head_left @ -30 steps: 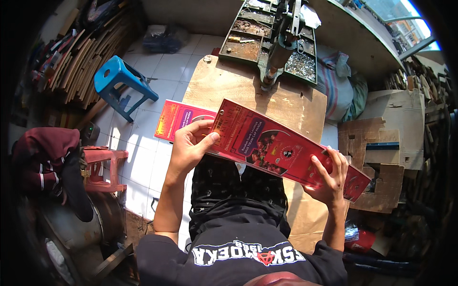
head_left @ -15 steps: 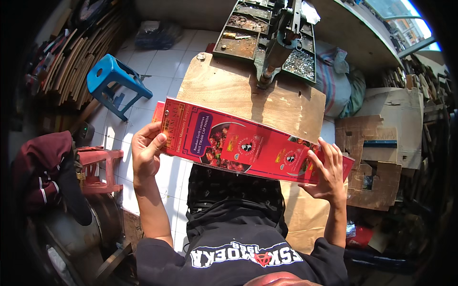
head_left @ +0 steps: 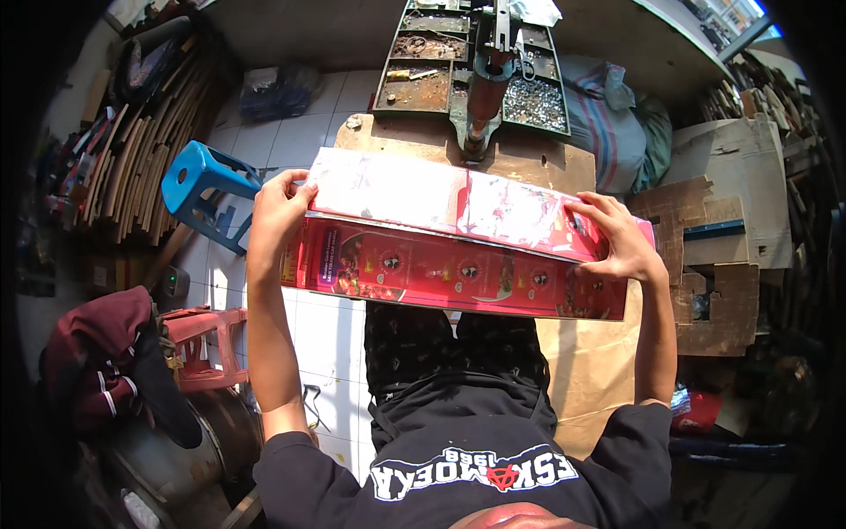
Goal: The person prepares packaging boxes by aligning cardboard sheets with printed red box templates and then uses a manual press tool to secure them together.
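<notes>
A long red printed cardboard sheet (head_left: 458,269) is held up flat in front of me over my lap, its upper panel folded toward me and shining pale in the sun. My left hand (head_left: 278,207) grips its left end, thumb over the top edge. My right hand (head_left: 617,238) grips the right end, fingers spread over the folded panel. The sheet hides most of the brown wooden table (head_left: 529,159) behind it.
A metal press with trays of small parts (head_left: 476,70) stands at the table's far end. A blue plastic stool (head_left: 207,189) is at the left, a red stool with dark cloth (head_left: 189,335) lower left. Cardboard pieces (head_left: 723,256) and sacks (head_left: 608,115) lie at right.
The sheet has been raised and turned level, with its upper panel folded over toward me. Both hands moved up and apart to its two ends.
</notes>
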The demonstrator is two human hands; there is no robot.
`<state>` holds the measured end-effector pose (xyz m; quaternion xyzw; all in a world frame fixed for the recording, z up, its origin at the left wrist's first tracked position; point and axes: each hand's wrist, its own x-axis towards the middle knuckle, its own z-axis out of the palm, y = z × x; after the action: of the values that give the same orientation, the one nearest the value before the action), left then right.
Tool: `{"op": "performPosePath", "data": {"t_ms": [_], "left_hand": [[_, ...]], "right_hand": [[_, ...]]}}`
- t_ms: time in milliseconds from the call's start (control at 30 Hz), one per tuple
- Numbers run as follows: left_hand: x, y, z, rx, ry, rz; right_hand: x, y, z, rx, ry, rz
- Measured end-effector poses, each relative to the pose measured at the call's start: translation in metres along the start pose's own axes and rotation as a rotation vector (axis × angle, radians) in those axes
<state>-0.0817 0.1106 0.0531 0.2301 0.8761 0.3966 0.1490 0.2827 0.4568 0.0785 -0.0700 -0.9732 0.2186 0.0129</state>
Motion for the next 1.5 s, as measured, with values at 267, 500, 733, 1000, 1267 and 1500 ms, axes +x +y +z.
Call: {"op": "performPosePath", "data": {"t_ms": [267, 500, 733, 1000, 1267, 1500], "left_hand": [[0.050, -0.036, 0.020, 0.317, -0.020, -0.053], [0.050, -0.012, 0.023, 0.489, -0.080, -0.141], [0.040, -0.002, 0.027, 0.780, 0.213, -0.026], [0.066, 0.045, 0.094, 0.349, 0.198, 0.513], [0.073, 0.026, 0.119, 0.258, 0.135, 0.689], [0.073, 0.034, 0.117, 0.268, 0.035, 0.656]], "right_hand": [[0.043, 0.035, 0.024, 0.029, -0.006, -0.034], [0.042, 0.046, 0.034, 0.023, 0.032, -0.023], [0.037, 0.004, 0.038, 0.032, 0.192, 0.046], [0.073, -0.040, 0.062, 0.154, 0.204, 0.019], [0.089, -0.028, 0.092, -0.088, 0.476, 0.051], [0.094, -0.035, 0.088, 0.010, 0.555, 0.086]]}}
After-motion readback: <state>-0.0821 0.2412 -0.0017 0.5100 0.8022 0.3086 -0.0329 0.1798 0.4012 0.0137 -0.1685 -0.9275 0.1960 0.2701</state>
